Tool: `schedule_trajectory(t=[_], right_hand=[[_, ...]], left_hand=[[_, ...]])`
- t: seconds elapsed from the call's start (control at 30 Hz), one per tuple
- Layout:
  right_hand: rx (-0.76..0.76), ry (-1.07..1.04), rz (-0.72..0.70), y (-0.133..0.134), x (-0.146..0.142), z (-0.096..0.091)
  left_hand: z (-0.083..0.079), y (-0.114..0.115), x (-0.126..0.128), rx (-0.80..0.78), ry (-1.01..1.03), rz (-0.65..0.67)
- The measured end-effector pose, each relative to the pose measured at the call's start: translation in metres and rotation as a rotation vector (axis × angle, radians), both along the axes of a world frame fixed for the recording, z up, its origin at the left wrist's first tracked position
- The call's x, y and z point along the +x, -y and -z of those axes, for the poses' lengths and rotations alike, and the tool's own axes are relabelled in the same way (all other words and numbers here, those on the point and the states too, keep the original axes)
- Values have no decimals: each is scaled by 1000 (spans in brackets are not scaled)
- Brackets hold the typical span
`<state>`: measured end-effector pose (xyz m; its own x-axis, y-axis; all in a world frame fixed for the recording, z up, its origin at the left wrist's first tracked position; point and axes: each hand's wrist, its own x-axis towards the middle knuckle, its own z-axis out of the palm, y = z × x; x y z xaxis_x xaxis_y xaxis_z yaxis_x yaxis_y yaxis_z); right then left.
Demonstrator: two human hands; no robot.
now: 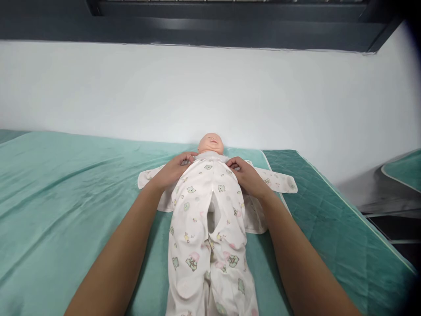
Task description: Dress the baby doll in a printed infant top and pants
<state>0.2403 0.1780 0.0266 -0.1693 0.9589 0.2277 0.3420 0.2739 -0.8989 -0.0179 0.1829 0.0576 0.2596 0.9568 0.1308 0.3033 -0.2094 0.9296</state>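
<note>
White wall (pixel 210 96) across the upper half of the frame, under a dark window frame (pixel 210 26). Below it, a bed (pixel 66 197) in a green quilted cover, spanning the lower half; corner of a second bed (pixel 403 169) at the right edge.

At the centre, a romper (pixel 197 245), white with small prints, stretched from the bottom edge up to the neck of a doll (pixel 211 143). Printed sleeves (pixel 279 182) spread flat to left and right on the cover. Doll on its back, head towards the wall, just above centre.

Left of centre, the left hand (pixel 173 172), pinched shut on the romper's top edge at one shoulder. Right of centre, the right hand (pixel 247 176), pinched shut on the same edge at the other. Both forearms (pixel 112 263) in from the bottom corners.

Probably best done evenly:
- Keep both grips level and draw the cloth with equal tension, for a front centred on the chest and free of twist.
- Hold close to the hem, fingertips only, clear of the neck.
- Smooth the cloth down the middle before letting go.
- Mind the loose flaps (pixel 255 217) beside the waist, likely to get trapped underneath.

No brand, label or writing readable anywhere; only small bear-like cartoon prints on the cloth.
</note>
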Motion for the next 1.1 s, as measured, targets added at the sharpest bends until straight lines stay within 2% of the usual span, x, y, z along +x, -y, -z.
schedule_trajectory(t=[0.17, 0.37, 0.53, 0.77, 0.93, 1.1], right_hand=[[7, -1, 18, -1, 0, 2], [-7, 14, 13, -3, -1, 4], [29, -26, 38, -3, -2, 6], [42, -86, 20, -9, -4, 12], [82, -68, 92, -13, -9, 18], [73, 46, 240, -21, -14, 20]], left_hand=[[8, -5, 1, 15, 17, -15], [9, -5, 4, 5, 38, 20], [11, -7, 8, 39, 56, -35], [17, -20, 11, 128, -17, -126], [22, -29, 13, 210, -98, -196], [27, -42, 14, 199, -129, -245]])
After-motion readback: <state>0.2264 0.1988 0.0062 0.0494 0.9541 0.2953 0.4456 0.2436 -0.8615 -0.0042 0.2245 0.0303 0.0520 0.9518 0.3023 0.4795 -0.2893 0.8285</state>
